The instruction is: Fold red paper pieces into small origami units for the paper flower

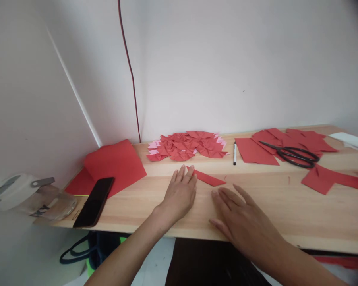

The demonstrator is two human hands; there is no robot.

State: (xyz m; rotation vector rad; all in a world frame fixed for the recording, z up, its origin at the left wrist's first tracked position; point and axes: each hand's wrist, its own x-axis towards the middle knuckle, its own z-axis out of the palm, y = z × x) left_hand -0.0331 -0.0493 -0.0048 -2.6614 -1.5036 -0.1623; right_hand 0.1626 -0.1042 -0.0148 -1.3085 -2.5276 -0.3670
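Note:
A folded strip of red paper (210,178) lies flat near the middle of the wooden table, slanting down to the right. Over its left end rests my left hand (181,190), palm down with fingers stretched out; the fingertips touch or nearly touch the paper. My right hand (238,212) is just below the strip's right end, fingers spread and holding nothing. Behind them sits a heap of folded red and pink paper pieces (190,146) against the wall. Whether the right fingertips touch the tabletop, I cannot tell.
Scissors (295,154) lie on red paper squares (256,151) at the right, beside a marker (235,154). More cut red paper (318,180) is nearer. At left are large red sheets (119,167), a phone (93,202) and a clear bottle (47,202) at the table's edge.

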